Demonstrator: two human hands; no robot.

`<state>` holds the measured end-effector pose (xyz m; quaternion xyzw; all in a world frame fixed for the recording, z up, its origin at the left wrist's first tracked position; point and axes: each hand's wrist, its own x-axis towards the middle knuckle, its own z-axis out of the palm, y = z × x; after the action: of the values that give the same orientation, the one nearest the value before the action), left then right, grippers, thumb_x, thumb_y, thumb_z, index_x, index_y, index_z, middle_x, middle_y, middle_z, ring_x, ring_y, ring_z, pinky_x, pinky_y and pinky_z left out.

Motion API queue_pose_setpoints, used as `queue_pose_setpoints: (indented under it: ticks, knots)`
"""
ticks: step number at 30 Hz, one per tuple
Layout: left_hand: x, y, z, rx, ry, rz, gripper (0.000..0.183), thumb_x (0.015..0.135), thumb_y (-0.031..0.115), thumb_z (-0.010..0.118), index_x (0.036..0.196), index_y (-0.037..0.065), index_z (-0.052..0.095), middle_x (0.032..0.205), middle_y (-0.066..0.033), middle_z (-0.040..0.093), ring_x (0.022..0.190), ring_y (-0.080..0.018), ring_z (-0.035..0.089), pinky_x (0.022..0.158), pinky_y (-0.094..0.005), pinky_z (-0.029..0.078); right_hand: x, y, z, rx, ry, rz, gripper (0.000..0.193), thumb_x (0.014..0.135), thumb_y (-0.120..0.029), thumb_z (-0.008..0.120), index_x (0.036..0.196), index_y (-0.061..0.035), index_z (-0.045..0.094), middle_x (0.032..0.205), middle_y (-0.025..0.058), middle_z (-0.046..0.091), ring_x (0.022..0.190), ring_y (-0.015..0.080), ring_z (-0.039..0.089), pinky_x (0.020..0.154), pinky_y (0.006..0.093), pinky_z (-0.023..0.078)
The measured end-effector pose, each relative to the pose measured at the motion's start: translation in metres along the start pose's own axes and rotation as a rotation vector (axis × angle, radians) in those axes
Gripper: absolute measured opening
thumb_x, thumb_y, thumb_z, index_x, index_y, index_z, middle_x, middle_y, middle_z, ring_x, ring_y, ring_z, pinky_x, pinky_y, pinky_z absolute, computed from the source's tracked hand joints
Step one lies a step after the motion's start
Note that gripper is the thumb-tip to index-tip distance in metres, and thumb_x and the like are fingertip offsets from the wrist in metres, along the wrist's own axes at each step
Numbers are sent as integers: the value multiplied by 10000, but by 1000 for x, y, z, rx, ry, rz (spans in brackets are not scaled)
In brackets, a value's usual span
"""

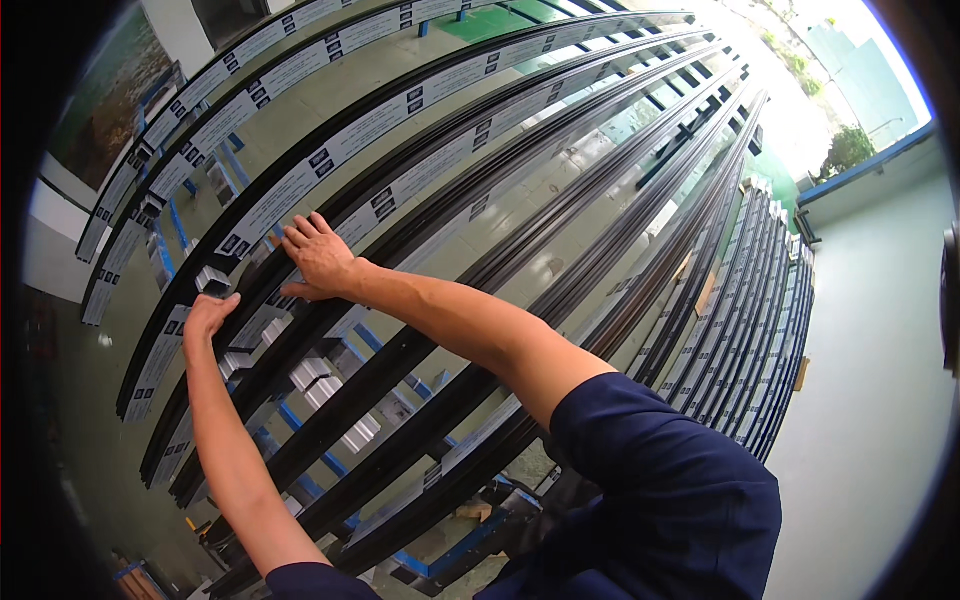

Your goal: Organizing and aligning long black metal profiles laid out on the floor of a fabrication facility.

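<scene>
Long black metal profiles with printed white film strips lie side by side, curving across the view. My left hand grips the edge of a black profile near its left end, thumb out to the right and fingers partly hidden. Just above that hand is the open end of a silver square tube. Further right, my right hand rests with fingers spread on the neighbouring black profile, its arm reaching across several others.
Blue rack bars and silver square tube ends show beneath the profiles. More film-covered profiles stand stacked along the pale wall at right. A framed picture panel is at the far left.
</scene>
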<state>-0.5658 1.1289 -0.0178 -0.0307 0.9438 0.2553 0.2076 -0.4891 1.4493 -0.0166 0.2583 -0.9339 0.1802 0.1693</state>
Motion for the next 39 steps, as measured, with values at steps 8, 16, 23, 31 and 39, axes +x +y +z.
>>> queue_pose_setpoints:
  ticks: [8, 16, 23, 31, 39]
  knots:
    - [-4, -45, -13, 233, 79, 41, 720, 764, 627, 724, 567, -53, 595, 516, -155, 550, 496, -282, 559, 607, -444, 491, 10, -59, 10, -80, -92, 48, 992, 784, -668, 618, 1414, 69, 406, 1503, 204, 377, 1457, 356, 234, 1206, 469, 128]
    - [-25, -18, -20, 358, 115, -215, 688, 744, 651, 718, 798, -34, 694, 853, -205, 694, 839, -351, 686, 822, -462, 521, 16, -65, 10, -137, -150, 84, 988, 843, -695, 522, 1460, 55, 343, 1558, 201, 295, 1483, 348, 174, 1211, 462, 101]
    - [-62, 23, 56, 119, 425, -216, 502, 818, 682, 583, 1154, 333, 715, 1224, -7, 667, 1241, -377, 479, 1009, -503, 387, -6, 0, -2, -91, -266, 86, 875, 888, -658, 485, 1455, 0, 385, 1536, 124, 363, 1464, 281, 245, 1199, 443, 143]
    - [-99, 54, 88, 424, 434, -308, 649, 977, 578, 395, 1527, 242, 324, 1609, -103, 222, 1492, -310, 157, 1165, -592, 113, -33, 213, -84, -19, -89, 149, 412, 990, -468, 401, 1236, -284, 675, 1378, 61, 535, 1356, 242, 390, 1131, 498, 218]
    - [-10, 349, 199, 356, 468, 228, 860, 902, 616, 527, 1354, -113, 458, 1469, -305, 382, 1397, -446, 312, 1156, -528, 221, -131, 474, -216, -133, -74, 344, 563, 994, -466, 423, 1423, -104, 472, 1549, 118, 348, 1455, 322, 254, 1171, 518, 192]
